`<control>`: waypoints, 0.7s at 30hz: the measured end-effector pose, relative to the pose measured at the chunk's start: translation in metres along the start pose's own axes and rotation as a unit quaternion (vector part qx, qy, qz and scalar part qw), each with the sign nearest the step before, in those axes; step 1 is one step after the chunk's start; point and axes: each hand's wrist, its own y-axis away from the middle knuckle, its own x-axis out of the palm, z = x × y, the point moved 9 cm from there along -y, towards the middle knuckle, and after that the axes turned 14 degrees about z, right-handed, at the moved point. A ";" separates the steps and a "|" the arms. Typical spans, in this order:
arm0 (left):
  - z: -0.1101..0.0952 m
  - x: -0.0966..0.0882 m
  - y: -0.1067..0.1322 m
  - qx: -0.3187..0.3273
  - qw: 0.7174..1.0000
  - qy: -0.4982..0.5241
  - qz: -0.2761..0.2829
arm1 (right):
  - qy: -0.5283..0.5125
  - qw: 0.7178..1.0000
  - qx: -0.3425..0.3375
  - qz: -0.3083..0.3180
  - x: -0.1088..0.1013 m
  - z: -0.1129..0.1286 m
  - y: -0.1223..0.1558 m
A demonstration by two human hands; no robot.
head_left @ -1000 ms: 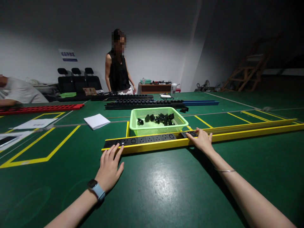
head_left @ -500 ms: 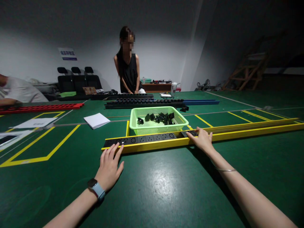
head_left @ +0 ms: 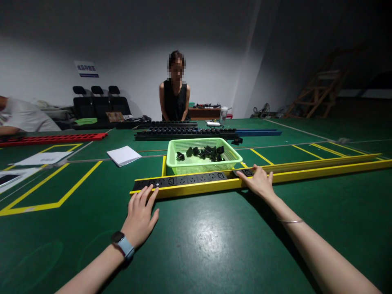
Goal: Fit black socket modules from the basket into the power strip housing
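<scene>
A long yellow channel rail lies across the green table in front of me, with a row of black socket modules inside its left part. My left hand rests at the rail's left end, fingers spread and fingertips on the near edge and the sockets. Farther right, my right hand has its thumb and fingers on a black socket module in the channel. A small gap separates this module from the row on its left. The hand partly covers it.
Behind the rail stands a light green basket with several black pieces. White paper lies left. Farther back are black rails, a blue rail and a red rail. One person is opposite, another at far left.
My right thumb and the socket module under it have shifted slightly left along the channel. My left hand stays in place. The person opposite has bent lower and moved right.
</scene>
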 end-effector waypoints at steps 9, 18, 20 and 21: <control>-0.001 -0.002 0.000 0.000 1.000 0.003 -0.002 | 0.019 0.999 0.019 0.035 0.000 0.002 -0.004; 0.001 -0.001 -0.001 -0.006 1.000 0.010 0.005 | 0.026 0.998 0.037 0.034 0.002 0.007 -0.009; 0.001 0.000 -0.001 -0.006 1.000 0.007 0.007 | 0.026 0.999 0.035 0.029 0.003 0.008 -0.008; 0.001 0.000 -0.001 -0.006 1.000 0.005 0.007 | 0.026 0.999 0.034 0.028 0.003 0.008 -0.007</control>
